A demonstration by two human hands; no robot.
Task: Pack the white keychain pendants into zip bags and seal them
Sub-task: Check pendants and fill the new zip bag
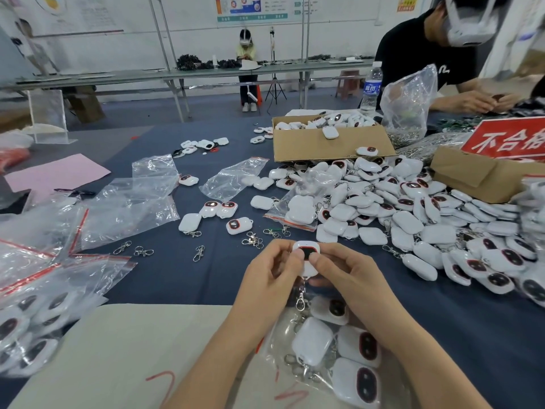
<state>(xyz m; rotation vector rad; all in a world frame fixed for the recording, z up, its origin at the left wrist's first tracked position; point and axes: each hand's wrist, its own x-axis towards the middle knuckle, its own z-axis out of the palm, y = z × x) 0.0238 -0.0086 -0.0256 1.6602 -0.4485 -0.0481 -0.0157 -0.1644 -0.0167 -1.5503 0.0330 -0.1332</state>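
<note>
Fingers (290, 261) pinch one pendant (307, 251) above a zip bag (278, 338) holding several.

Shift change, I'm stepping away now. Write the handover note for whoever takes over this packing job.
Left hand and right hand both pinch one white pendant, clasp hanging.
Part-filled zip bag lies under the hands; its seal is not visible.
Done: filled bags at near left; empty bags lie beyond them.
Left: the loose pile at right and the cardboard box of pendants.
</note>
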